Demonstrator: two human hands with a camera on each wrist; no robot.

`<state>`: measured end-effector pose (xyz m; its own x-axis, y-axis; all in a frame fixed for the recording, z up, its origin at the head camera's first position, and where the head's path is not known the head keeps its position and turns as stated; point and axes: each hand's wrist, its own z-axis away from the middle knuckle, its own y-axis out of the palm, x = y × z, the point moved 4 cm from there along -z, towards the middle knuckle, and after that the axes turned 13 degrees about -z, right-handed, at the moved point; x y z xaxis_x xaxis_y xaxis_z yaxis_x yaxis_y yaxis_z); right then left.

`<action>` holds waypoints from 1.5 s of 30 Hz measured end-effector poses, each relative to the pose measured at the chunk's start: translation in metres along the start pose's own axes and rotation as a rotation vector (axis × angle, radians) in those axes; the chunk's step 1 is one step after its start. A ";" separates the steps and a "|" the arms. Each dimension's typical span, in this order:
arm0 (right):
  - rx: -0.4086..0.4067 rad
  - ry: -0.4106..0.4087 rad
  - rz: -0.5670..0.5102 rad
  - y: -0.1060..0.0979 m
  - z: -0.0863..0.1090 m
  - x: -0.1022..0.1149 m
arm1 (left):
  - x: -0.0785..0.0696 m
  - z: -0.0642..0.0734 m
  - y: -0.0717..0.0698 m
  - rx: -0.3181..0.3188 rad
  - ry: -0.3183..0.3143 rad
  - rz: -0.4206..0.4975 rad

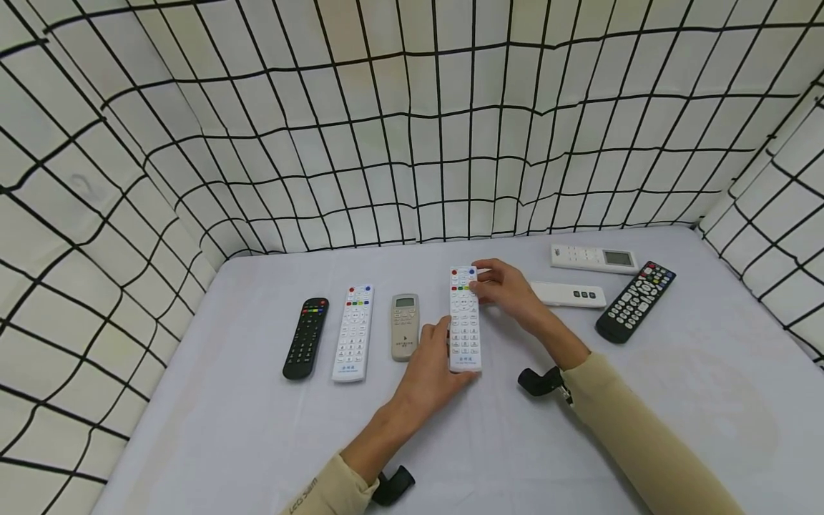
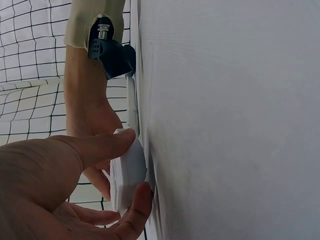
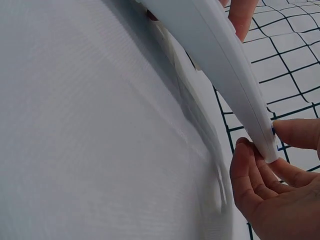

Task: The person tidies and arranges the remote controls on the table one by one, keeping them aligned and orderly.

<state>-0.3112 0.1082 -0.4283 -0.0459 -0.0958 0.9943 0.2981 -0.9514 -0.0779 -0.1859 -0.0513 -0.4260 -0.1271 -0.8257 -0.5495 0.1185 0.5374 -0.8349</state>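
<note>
- The held white remote (image 1: 465,322) is near the middle of the worktop (image 1: 515,458), between the two hands; its buttons face up, with red and blue ones at the far end; the right wrist view shows that far end raised off the surface, while I cannot tell whether the near end touches.
- The left hand (image 1: 425,375) pinches the near end of this remote, thumb on one edge and fingers on the other.
- The right hand (image 1: 508,290) pinches the far corner, thumb on the button face and fingers curled beneath.
- Left of the held remote lies a beige remote (image 1: 405,332) with a small screen; beyond it, a second white remote (image 1: 353,336); furthest left, a slim black remote (image 1: 305,340); all three lie apart from one another.
- Right of the right hand lies a plain white remote (image 1: 566,294) with three dark buttons, its left end hidden; behind it, a white remote with a screen (image 1: 592,259); beside both, a larger black remote (image 1: 636,302) lies aslant.
- Black grid netting (image 1: 408,114) stands behind and on both sides.
</note>
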 end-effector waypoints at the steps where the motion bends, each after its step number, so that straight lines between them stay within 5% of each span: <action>1: 0.003 0.002 0.005 0.001 0.000 0.000 | 0.000 0.000 0.000 -0.003 0.000 -0.007; 27: 0.017 0.049 0.240 0.014 -0.006 -0.002 | 0.000 0.003 -0.003 0.013 -0.023 -0.119; 45: 0.033 0.024 0.276 0.015 -0.009 -0.009 | 0.003 0.004 -0.002 0.041 -0.033 -0.108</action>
<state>-0.3151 0.0919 -0.4394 0.0190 -0.3570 0.9339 0.3334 -0.8783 -0.3425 -0.1825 -0.0556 -0.4263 -0.1093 -0.8841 -0.4542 0.1460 0.4377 -0.8872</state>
